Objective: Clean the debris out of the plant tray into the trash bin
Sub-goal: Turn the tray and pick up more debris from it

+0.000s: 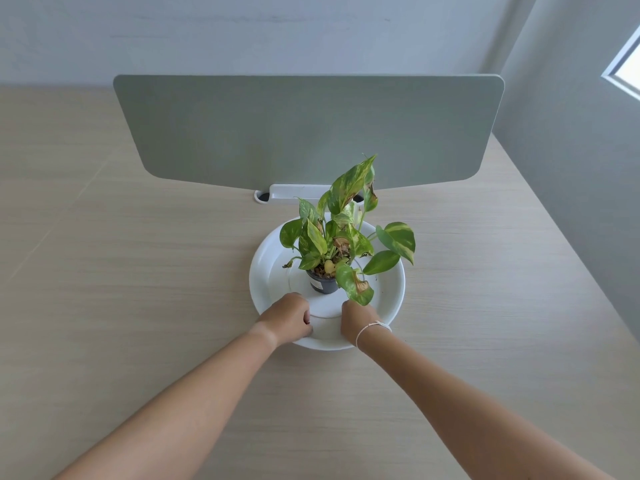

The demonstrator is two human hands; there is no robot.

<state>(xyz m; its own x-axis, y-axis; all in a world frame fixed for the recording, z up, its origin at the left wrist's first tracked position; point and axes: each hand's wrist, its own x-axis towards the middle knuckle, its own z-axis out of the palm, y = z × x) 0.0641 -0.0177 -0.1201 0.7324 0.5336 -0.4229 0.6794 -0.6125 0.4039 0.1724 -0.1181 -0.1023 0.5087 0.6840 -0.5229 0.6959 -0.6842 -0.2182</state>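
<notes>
A round white plant tray [391, 289] lies on the wooden desk. In its middle stands a small dark pot [323, 285] with a green and yellow leafy plant [346, 233]; some leaves have brown patches. A few tiny dark specks of debris [380, 292] dot the tray's right side. My left hand [289, 318] rests on the tray's near-left rim with its fingers curled on the edge. My right hand [356, 322] sits on the near rim, fingers curled on it, partly hidden under a drooping leaf. No trash bin is in view.
A grey-green divider panel [308, 129] stands across the desk just behind the plant, held by a white bracket [287, 192]. The desk's right edge [561, 216] runs diagonally beside a grey wall. A window corner [627, 69] shows at the upper right.
</notes>
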